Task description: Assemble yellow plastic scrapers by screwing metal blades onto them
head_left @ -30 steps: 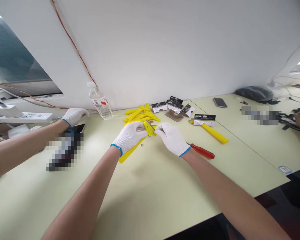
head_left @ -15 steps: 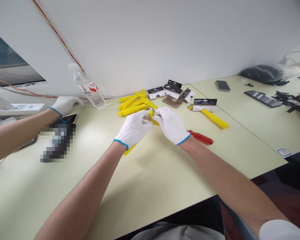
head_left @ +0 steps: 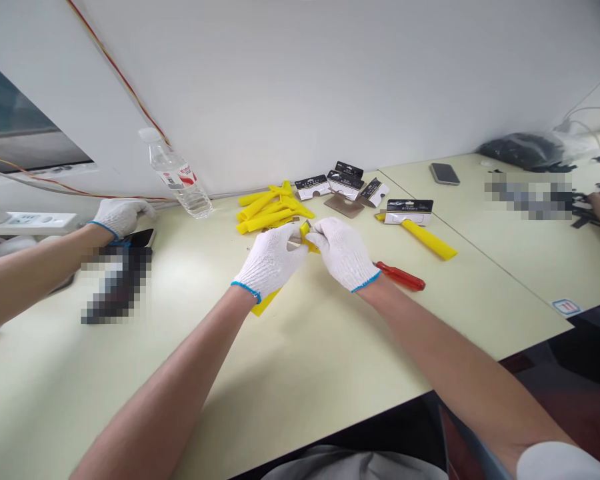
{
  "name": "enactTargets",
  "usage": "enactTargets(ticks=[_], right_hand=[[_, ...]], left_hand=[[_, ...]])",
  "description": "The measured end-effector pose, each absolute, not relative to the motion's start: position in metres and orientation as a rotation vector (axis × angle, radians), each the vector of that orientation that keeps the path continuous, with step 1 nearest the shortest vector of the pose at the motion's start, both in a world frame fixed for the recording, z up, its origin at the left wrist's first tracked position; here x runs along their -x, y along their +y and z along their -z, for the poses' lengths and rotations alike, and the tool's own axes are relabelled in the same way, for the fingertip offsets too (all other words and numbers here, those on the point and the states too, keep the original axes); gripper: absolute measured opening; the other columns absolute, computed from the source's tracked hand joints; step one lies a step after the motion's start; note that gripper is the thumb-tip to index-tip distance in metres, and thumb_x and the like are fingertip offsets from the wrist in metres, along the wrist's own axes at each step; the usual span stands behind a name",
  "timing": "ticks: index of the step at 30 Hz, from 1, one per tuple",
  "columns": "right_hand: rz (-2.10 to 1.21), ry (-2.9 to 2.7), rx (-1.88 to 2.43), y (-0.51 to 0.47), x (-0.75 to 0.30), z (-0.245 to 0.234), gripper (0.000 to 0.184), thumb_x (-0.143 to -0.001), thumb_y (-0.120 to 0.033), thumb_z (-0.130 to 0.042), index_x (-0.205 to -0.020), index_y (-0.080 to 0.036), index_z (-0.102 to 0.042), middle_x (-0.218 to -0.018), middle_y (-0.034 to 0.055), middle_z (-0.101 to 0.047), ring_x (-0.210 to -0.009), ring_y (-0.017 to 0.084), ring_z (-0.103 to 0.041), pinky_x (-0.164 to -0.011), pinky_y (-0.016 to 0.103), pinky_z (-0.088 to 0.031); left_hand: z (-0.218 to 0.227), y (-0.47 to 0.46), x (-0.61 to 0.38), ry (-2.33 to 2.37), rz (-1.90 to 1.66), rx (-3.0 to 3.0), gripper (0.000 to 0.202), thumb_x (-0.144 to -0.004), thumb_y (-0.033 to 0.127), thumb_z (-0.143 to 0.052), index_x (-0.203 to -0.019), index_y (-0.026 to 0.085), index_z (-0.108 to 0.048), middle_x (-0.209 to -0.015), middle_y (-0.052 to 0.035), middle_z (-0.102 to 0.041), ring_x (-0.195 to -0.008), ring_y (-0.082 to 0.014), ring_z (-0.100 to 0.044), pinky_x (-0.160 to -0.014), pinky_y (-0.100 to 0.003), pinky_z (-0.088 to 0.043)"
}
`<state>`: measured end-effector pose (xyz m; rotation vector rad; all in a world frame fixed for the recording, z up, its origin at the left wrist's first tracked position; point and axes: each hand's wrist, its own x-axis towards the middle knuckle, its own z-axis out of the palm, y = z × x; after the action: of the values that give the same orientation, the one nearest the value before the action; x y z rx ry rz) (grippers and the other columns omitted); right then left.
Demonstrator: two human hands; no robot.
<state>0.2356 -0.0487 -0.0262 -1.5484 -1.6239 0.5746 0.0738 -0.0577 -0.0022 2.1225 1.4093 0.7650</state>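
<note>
Person at the bench is working with both gloved hands close together, white knit, blue cuffs. Left hand (head_left: 269, 262) is curled around a yellow plastic scraper (head_left: 306, 239), and right hand (head_left: 341, 254) is closing on its head from the other side; together they are pinching it, and they are nearly touching. The scraper is sitting between them above the pale tabletop (head_left: 330, 373), its handle angling down past the left wrist. A red-handled screwdriver (head_left: 400, 276) is lying just beside the right hand. Further along, a heap of loose yellow scrapers (head_left: 270, 208) is lying near carded packaging (head_left: 344, 183). A co-worker's gloved hand (head_left: 121, 217) is resting at the left, near a water bottle (head_left: 179, 181).
</note>
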Motion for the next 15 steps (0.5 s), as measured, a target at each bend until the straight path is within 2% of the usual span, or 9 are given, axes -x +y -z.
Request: enactTargets(ticks=[3, 5, 11, 15], right_hand=[[-0.666, -1.587, 1.583, -0.059, -0.258, 0.022, 0.079, -0.104, -0.048, -0.003, -0.074, -0.015, -0.068, -0.093, 0.0102, -0.070, -0.114, 0.013, -0.066, -0.059, 0.012, -0.039], [-0.708, -1.568, 1.592, -0.070, -0.280, 0.018, 0.084, -0.103, -0.049, 0.003, -0.071, -0.015, -0.067, -0.090, 0.0111, -0.069, -0.109, 0.012, -0.068, -0.058, 0.013, -0.038], [-0.676, -1.665, 1.519, -0.101, -0.331, 0.008, 0.083, -0.105, -0.055, -0.002, -0.072, -0.019, -0.070, -0.089, 0.0100, -0.069, -0.111, 0.011, -0.068, -0.059, 0.012, -0.041], [-0.654, -1.771, 1.447, -0.106, -0.335, 0.000, 0.079, -0.105, -0.059, -0.008, -0.079, -0.024, -0.073, -0.091, 0.0087, -0.070, -0.115, 0.012, -0.067, -0.060, 0.012, -0.044]], left_hand=[[0.002, -0.058, -0.074, 1.401, -0.764, -2.116, 0.013, -0.086, 0.029, -0.064, -0.083, 0.016, -0.066, -0.068, 0.0004, -0.061, -0.071, -0.0148, -0.050, -0.068, -0.028, -0.042], [0.002, -0.059, -0.074, 1.382, -0.766, -2.116, 0.014, -0.086, 0.028, -0.064, -0.082, 0.015, -0.066, -0.070, 0.0003, -0.062, -0.071, -0.0144, -0.051, -0.069, -0.028, -0.042], [-0.001, -0.054, -0.069, 1.282, -0.756, -2.042, 0.021, -0.084, 0.031, -0.067, -0.093, 0.013, -0.072, -0.087, -0.0046, -0.073, -0.082, -0.0174, -0.061, -0.071, -0.028, -0.048], [-0.001, -0.049, -0.065, 1.246, -0.744, -1.997, 0.026, -0.081, 0.035, -0.070, -0.095, 0.013, -0.074, -0.090, -0.0057, -0.075, -0.087, -0.0200, -0.065, -0.073, -0.029, -0.052]])
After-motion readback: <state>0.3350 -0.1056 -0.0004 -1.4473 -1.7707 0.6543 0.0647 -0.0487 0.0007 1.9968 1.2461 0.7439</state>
